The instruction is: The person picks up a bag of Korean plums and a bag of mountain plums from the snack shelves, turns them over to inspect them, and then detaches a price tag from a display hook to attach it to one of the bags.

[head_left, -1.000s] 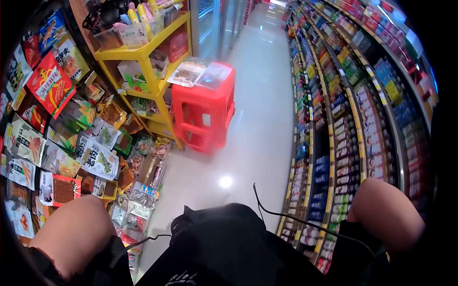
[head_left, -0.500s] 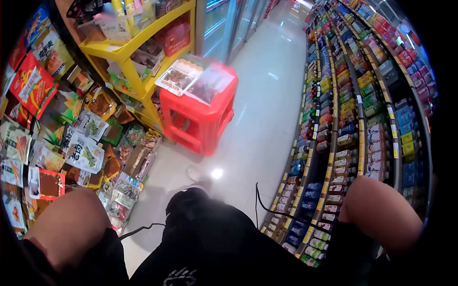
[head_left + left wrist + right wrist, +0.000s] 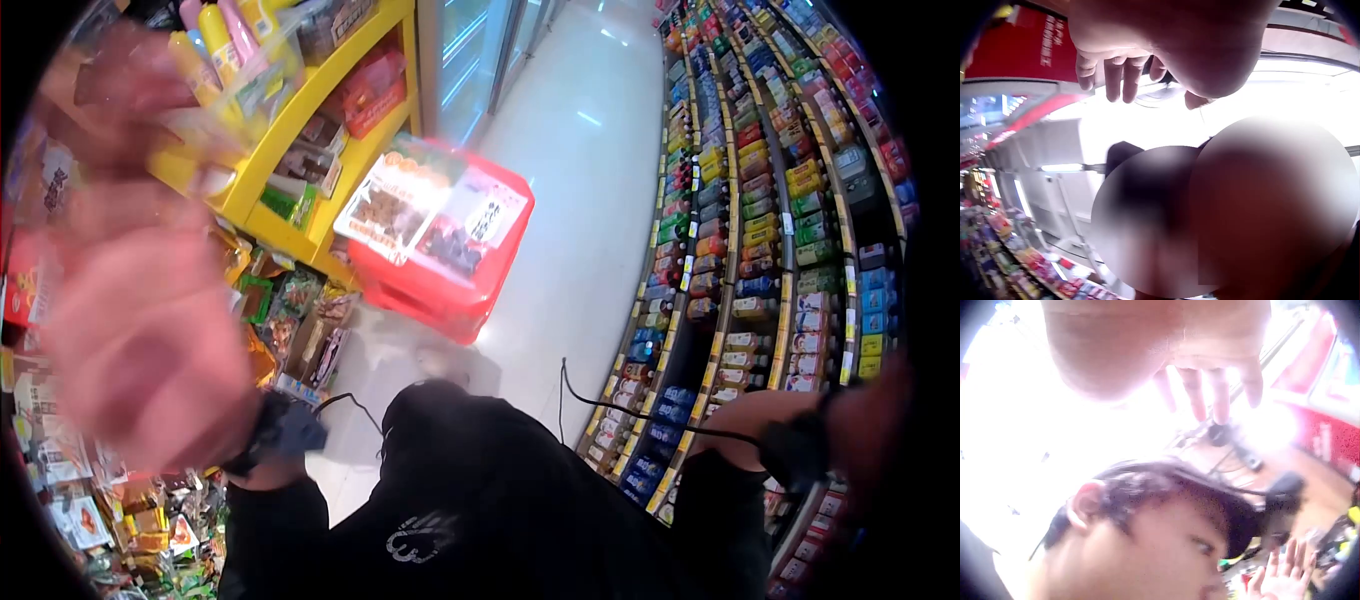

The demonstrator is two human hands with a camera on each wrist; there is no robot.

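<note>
My left hand (image 3: pixel 145 330) is raised at the left of the head view, blurred by motion, in front of the hanging snack packets (image 3: pixel 75 520). Its fingers extend loosely in the left wrist view, with nothing in them. At the right edge of the head view, my right hand (image 3: pixel 870 430) is blurred and partly cut off by the dark border. In the right wrist view its fingers stretch out and hold nothing. Each wrist wears a dark device, and a thin black cable (image 3: pixel 640 408) runs to the right one.
Ahead stands a red plastic stool (image 3: pixel 450 312) bearing flat food packs (image 3: pixel 395 205). Left of it is a yellow shelf unit (image 3: pixel 275 235) with snacks. Bottle shelves (image 3: pixel 745 260) line the right side. A pale floor aisle (image 3: pixel 570 190) runs between, past glass-door coolers (image 3: pixel 465 70).
Both hands have come into the head view, the left in front of the snacks, the right at the edge. The stool and shelves have shifted in view as the head moved.
</note>
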